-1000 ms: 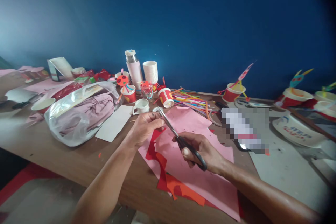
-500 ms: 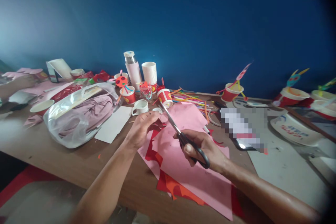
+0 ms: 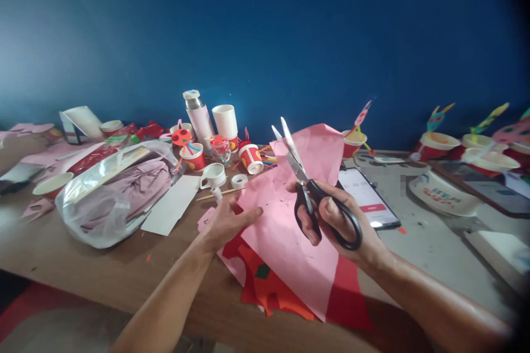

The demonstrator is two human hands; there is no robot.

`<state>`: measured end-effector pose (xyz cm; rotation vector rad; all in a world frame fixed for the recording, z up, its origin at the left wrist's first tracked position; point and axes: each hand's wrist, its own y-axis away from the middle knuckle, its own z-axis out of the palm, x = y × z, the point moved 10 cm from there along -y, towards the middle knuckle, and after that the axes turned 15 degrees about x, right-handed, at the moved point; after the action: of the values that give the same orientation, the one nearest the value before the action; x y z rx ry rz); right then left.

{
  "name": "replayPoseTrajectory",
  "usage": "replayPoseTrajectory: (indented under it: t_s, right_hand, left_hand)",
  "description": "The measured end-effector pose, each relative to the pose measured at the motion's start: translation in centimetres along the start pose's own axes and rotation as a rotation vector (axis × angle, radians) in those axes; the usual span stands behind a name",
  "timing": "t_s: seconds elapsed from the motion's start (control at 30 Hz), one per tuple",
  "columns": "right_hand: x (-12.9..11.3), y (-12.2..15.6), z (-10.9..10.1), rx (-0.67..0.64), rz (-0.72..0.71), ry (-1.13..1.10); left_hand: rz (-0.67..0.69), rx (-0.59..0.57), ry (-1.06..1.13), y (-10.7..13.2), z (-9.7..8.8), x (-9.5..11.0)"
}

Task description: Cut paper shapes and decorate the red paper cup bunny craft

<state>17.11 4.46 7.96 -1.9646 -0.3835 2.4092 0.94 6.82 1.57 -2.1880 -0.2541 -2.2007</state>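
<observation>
My left hand [image 3: 229,219] grips the left edge of a large pink paper sheet [image 3: 281,220], thumb on top and fingers underneath. The sheet is lifted and tilted, its far end raised off the table. Black-handled scissors [image 3: 304,176] sit in my right hand [image 3: 331,212], fingers through the loops, blades slightly apart and pointing up in front of the sheet. Beneath the sheet lie red paper [image 3: 351,292] and orange paper scraps [image 3: 269,289], with a small dark green piece [image 3: 262,271] on top. A small pink cut piece [image 3: 206,219] rests left of my left hand.
A clear plastic bag [image 3: 111,226] with pink material and a white card [image 3: 171,207] lie at left. Behind stand a white mug [image 3: 214,175], a roll of tape [image 3: 239,180], paper cups [image 3: 224,121] and a flask [image 3: 200,121]. A phone [image 3: 368,198] lies at right.
My left hand has taken hold of the large pink sheet and raised it off the pile. The scissors have moved up and right, and a small pink piece now lies on the table.
</observation>
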Motion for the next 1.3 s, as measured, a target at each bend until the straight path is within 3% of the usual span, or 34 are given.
replayPoseTrajectory:
  t_s: [0.13, 0.23, 0.47, 0.53, 0.67, 0.73, 0.83, 1.1, 1.3]
  right_hand:
    - [-0.3, 0.1, -0.3, 0.033, 0.013, -0.006]
    - [0.3, 0.4, 0.2, 0.021, 0.073, -0.011]
    - [4.8, 1.1, 2.6, -0.025, 0.213, -0.027]
    - [6.3, 1.1, 2.7, -0.017, 0.236, -0.022]
    - [8.2, 1.1, 2.5, 0.003, 0.278, -0.004]
    - [8.6, 1.2, 2.6, -0.007, 0.293, -0.008]
    - [8.5, 1.2, 2.7, -0.019, 0.289, 0.003]
    - [5.0, 0.0, 1.2, 0.012, 0.107, -0.026]
    - [4.4, -0.2, 0.8, 0.019, 0.062, -0.104]
  left_hand:
    - [-0.045, -0.048, 0.017, 0.2, 0.6, 0.7]
    - [-0.109, -0.08, 0.013, 0.2, -0.3, 1.2]
    - [-0.116, -0.155, -0.159, -0.5, -2.3, 0.9]
    - [-0.016, -0.052, -0.209, -1.2, -3.1, 1.3]
    - [0.266, 0.266, -0.257, -1.9, -5.1, 3.9]
    - [0.334, 0.309, -0.268, -1.6, -4.9, 4.8]
    - [0.381, 0.277, -0.288, -1.4, -3.7, 5.1]
    - [0.098, 0.079, -0.361, -3.1, -0.9, 0.6]
    - [-0.155, 0.019, -0.258, -4.1, 0.4, -2.5]
